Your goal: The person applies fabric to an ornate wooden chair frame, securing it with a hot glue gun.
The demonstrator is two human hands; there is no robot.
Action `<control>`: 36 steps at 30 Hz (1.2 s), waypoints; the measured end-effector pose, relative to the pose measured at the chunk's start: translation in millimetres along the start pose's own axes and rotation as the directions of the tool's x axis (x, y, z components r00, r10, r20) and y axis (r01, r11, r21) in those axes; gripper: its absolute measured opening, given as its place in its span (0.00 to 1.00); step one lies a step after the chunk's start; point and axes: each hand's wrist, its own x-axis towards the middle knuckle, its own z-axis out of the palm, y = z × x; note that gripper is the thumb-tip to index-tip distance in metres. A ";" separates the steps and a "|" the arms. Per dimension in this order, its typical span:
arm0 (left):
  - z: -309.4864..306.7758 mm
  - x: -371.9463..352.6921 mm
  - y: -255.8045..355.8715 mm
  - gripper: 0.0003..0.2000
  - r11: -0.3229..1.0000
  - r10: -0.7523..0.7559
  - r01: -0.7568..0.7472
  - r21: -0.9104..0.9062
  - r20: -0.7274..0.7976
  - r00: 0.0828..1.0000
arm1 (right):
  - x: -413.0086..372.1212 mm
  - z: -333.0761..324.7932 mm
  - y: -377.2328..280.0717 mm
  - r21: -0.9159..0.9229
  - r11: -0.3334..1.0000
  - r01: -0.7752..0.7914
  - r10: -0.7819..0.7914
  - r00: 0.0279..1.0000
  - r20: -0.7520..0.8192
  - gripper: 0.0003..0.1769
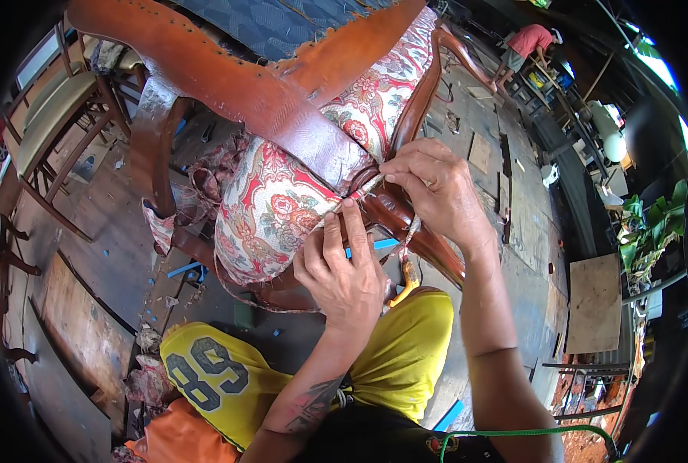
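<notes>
An upholstered wooden chair lies tipped in front of me, its red and cream floral fabric (278, 208) stretched over a padded part. A narrow strip of fabric piping (369, 187) runs along the fabric's edge, beside the carved wood frame (425, 247). My right hand (444, 189) pinches the piping between thumb and fingers. Lower left of it, my left hand (344, 270) presses the strip with outstretched index and middle fingertips, the other fingers bent. Brown leather (282, 116) crosses above both hands, with a row of holes along its edge.
By my right knee is a yellow-handled tool (407, 282). Wooden chairs (59, 116) stand at left, near loose boards (82, 324). Fabric scraps (147, 386) lie lower left. A person (531, 46) bends over a table at the far right. A green cord (529, 432) crosses my right arm.
</notes>
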 end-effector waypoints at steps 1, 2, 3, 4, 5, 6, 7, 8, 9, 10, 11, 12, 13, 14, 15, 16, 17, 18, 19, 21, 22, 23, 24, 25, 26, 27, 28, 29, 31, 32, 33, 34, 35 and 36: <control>0.4 -0.4 -0.2 0.34 1.000 0.002 -0.002 0.000 -0.001 1.000 | 0.4 0.0 -2.9 -0.001 1.000 0.000 0.000 1.000 -0.002 0.07; 1.3 -0.6 -0.5 0.35 1.000 0.001 -0.001 -0.005 -0.003 1.000 | 1.6 0.1 -6.3 0.018 0.997 -0.072 0.072 0.997 0.010 0.07; 1.8 -1.2 -0.6 0.36 1.000 0.002 -0.002 -0.009 -0.002 1.000 | 1.8 0.4 -9.6 0.037 0.989 -0.146 0.145 0.989 0.024 0.07; 2.1 -1.8 -0.6 0.36 1.000 0.006 -0.006 -0.010 -0.002 1.000 | 1.6 0.7 -12.5 0.037 0.988 -0.148 0.148 0.989 0.020 0.07; 2.3 -2.1 -0.5 0.36 1.000 0.006 -0.006 -0.007 0.002 1.000 | 1.3 1.1 -15.4 0.063 0.979 -0.192 0.192 0.981 0.005 0.07; 2.2 -2.0 -0.3 0.37 1.000 0.006 -0.006 -0.005 0.005 1.000 | 0.5 1.7 -18.1 0.090 0.968 -0.235 0.237 0.972 -0.008 0.07; 1.5 -2.2 0.2 0.37 1.000 0.009 -0.009 -0.004 0.002 1.000 | -1.5 3.8 -20.6 0.091 0.968 -0.234 0.236 0.972 -0.012 0.07; 1.3 -2.1 0.0 0.38 1.000 0.011 -0.011 -0.011 0.003 1.000 | -3.4 8.2 -22.6 0.065 0.972 -0.225 0.229 0.971 -0.067 0.07; 1.1 -2.3 -0.7 0.38 1.000 0.013 -0.013 -0.016 0.007 1.000 | -6.0 13.0 -24.3 0.043 0.975 -0.218 0.222 0.968 -0.120 0.07; 0.3 -2.6 -1.1 0.38 1.000 0.013 -0.013 -0.005 0.005 1.000 | -9.6 17.4 -25.4 0.053 0.976 -0.213 0.218 0.968 -0.120 0.07; 0.9 -1.6 -0.3 0.39 1.000 0.012 -0.012 -0.020 0.002 1.000 | -12.4 21.3 -24.8 0.048 0.977 -0.207 0.212 0.960 -0.184 0.07; 0.9 -2.0 -0.3 0.39 0.999 0.011 -0.011 -0.033 0.006 1.000 | -15.8 24.8 -23.9 0.046 0.977 -0.207 0.212 0.947 -0.243 0.07; 1.2 -2.8 -1.0 0.39 1.000 0.019 -0.019 -0.025 0.014 1.000 | -18.8 26.6 -21.7 0.063 0.982 -0.181 0.191 0.946 -0.261 0.07; 1.8 -3.1 -1.5 0.39 1.000 0.021 -0.021 -0.015 0.018 1.000 | -21.3 29.3 -19.3 0.074 0.981 -0.182 0.195 0.946 -0.260 0.07; 2.2 -3.4 -1.3 0.39 1.000 0.019 -0.019 -0.020 0.012 1.000 | -24.2 31.8 -16.6 0.120 0.977 -0.176 0.203 0.939 -0.279 0.08; 2.3 -3.9 -1.0 0.39 1.000 0.018 -0.018 -0.026 0.006 1.000 | -26.8 33.7 -14.7 0.166 0.972 -0.169 0.213 0.931 -0.298 0.08; 2.6 -4.1 -1.2 0.39 1.000 0.021 -0.020 -0.018 0.010 1.000 | -28.4 35.0 -13.2 0.175 0.970 -0.171 0.217 0.930 -0.297 0.08; 2.8 -4.0 -2.2 0.39 0.999 0.025 -0.025 -0.021 0.008 1.000 | -29.2 36.7 -11.8 0.186 0.970 -0.158 0.211 0.926 -0.313 0.08; 3.0 -3.8 -3.1 0.38 0.999 0.028 -0.028 -0.022 0.005 1.000 | -29.3 38.8 -10.6 0.199 0.970 -0.143 0.204 0.922 -0.328 0.08; 1.7 -4.4 -3.4 0.38 0.999 0.015 -0.015 -0.034 0.013 1.000 | -30.2 39.9 -11.9 0.222 0.963 -0.152 0.221 0.918 -0.330 0.08; 1.4 -4.5 -3.1 0.38 0.998 0.002 -0.001 -0.061 0.018 1.000 | -30.3 39.7 -12.1 0.231 0.959 -0.163 0.236 0.913 -0.333 0.08; 1.2 -4.0 -3.0 0.38 0.999 0.005 -0.004 -0.050 0.019 1.000 | -30.2 40.3 -11.4 0.241 0.957 -0.163 0.239 0.912 -0.333 0.08; 0.8 -3.6 -3.2 0.37 0.997 -0.010 0.012 -0.075 0.028 1.000 | -30.9 41.2 -11.2 0.235 0.960 -0.152 0.228 0.912 -0.340 0.08; 1.2 -3.1 -3.1 0.37 0.995 -0.023 0.026 -0.101 0.036 0.999 | -31.5 41.5 -10.8 0.227 0.963 -0.143 0.218 0.911 -0.349 0.08; 2.8 -2.7 -3.8 0.37 0.995 -0.014 0.018 -0.098 0.039 0.999 | -31.0 41.1 -10.9 0.232 0.961 -0.147 0.224 0.908 -0.354 0.08; 4.1 -2.9 -4.8 0.36 0.998 0.014 -0.013 -0.057 0.017 1.000 | -30.5 40.1 -11.9 0.216 0.967 -0.135 0.207 0.910 -0.359 0.08; 4.5 -3.8 -5.4 0.36 0.999 0.041 -0.041 -0.016 -0.002 0.999 | -31.2 39.9 -12.2 0.200 0.972 -0.125 0.191 0.913 -0.360 0.08; 3.7 -4.0 -4.9 0.36 0.999 0.045 -0.045 -0.014 0.002 0.999 | -32.2 39.9 -11.8 0.203 0.971 -0.128 0.196 0.912 -0.361 0.08; 1.7 -2.8 -3.9 0.37 0.999 0.036 -0.036 -0.024 0.016 0.999 | -31.9 40.0 -11.5 0.228 0.964 -0.138 0.213 0.913 -0.348 0.09; 0.8 -2.6 -3.7 0.37 0.999 0.036 -0.036 -0.021 0.014 0.999 | -32.0 40.2 -11.6 0.231 0.964 -0.135 0.212 0.913 -0.349 0.09; 0.1 -2.4 -3.3 0.37 0.999 0.038 -0.038 -0.015 0.018 0.999 | -32.4 40.3 -11.3 0.223 0.965 -0.135 0.208 0.915 -0.346 0.09; -0.8 -2.1 -2.9 0.37 0.999 0.040 -0.040 -0.011 0.022 0.999 | -32.7 39.8 -11.9 0.213 0.968 -0.135 0.204 0.917 -0.342 0.10; -1.2 -2.3 -3.0 0.37 0.999 0.040 -0.040 -0.012 0.019 0.999 | -32.5 39.5 -13.7 0.212 0.968 -0.134 0.202 0.917 -0.344 0.10; -0.9 -3.1 -3.5 0.37 0.999 0.043 -0.043 -0.016 0.021 0.999 | -32.2 39.5 -16.4 0.186 0.975 -0.120 0.181 0.916 -0.358 0.10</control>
